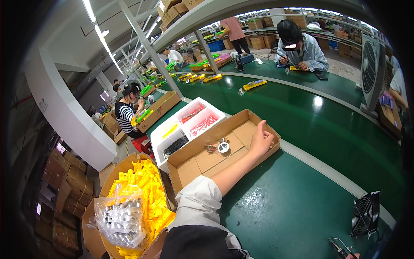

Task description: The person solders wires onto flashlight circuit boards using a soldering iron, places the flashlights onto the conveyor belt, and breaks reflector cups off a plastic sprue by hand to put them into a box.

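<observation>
A shallow, open brown cardboard box (240, 133) is set beside a white foam tray (156, 151) with compartments. The box's right end is reached by the left hand (262, 140), its fingers partly bent at the wall; whether the cardboard is gripped cannot be told. Small round metal-and-white parts (223, 148) are left loose inside, so they could be slid or knocked together if the box is tipped. By the right hand (353, 256), mostly cut off, a thin metal-tipped tool (337, 247) is neared; its finger state cannot be told.
</observation>
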`<state>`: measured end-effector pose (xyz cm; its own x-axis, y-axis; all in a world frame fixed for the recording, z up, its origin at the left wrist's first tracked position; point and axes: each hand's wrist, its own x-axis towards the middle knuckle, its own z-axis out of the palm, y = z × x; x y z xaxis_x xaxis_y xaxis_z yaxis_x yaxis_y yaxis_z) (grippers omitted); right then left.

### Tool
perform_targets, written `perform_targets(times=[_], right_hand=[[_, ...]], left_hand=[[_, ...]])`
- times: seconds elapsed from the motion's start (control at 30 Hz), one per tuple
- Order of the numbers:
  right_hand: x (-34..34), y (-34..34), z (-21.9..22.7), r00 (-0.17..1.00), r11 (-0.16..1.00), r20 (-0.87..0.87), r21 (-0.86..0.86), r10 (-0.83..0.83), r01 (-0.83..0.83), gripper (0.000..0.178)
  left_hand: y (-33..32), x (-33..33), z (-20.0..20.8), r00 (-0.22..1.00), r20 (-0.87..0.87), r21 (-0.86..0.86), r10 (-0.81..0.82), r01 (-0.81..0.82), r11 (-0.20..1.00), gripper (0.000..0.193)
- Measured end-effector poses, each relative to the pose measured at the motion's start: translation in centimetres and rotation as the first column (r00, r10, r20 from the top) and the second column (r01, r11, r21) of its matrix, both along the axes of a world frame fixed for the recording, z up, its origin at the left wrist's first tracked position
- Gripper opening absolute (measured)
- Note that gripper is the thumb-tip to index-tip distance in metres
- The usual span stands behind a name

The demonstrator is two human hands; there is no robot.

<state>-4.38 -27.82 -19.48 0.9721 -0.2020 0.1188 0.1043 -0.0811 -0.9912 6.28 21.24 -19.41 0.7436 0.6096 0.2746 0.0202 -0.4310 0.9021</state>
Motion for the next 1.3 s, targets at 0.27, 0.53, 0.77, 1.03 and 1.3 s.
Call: perform_targets(times=[0.27, 0.53, 0.77, 1.03, 1.3], right_hand=[[0.0, 0.3, 0.3, 1.0, 1.0, 0.004, -0.014, -0.008, 0.008, 0.013], [0.0, -0.1, 0.2, 1.0, 0.999, 0.011, -0.029, 0.018, -0.018, 0.014], [-0.3, 0.1, 0.3, 0.998, 0.997, 0.008, -0.046, 0.061, -0.061, 0.012], [-0.2, -0.2, -0.7, 0.997, 0.999, -0.06, 0.002, 0.039, -0.039, 0.01], [0.2, 0.1, -0.9, 0.993, 0.981, -0.048, 0.167, 0.105, -0.095, 0.013]], left_hand=[[-0.2, 0.1, 0.3, 1.0, -0.012, 0.003, 0.002, -0.002, 1.0, 0.042], [0.5, 0.5, -0.8, 0.999, -0.046, 0.082, -0.024, 0.027, 0.996, 0.041], [1.6, -0.9, -1.0, 0.999, -0.044, 0.087, -0.011, 0.015, 0.996, 0.039], [1.3, 1.3, -2.2, 0.994, 0.072, 0.039, -0.083, 0.081, 0.996, 0.039], [1.5, -0.2, -0.4, 0.995, 0.042, -0.14, -0.089, 0.094, 0.986, 0.041]])
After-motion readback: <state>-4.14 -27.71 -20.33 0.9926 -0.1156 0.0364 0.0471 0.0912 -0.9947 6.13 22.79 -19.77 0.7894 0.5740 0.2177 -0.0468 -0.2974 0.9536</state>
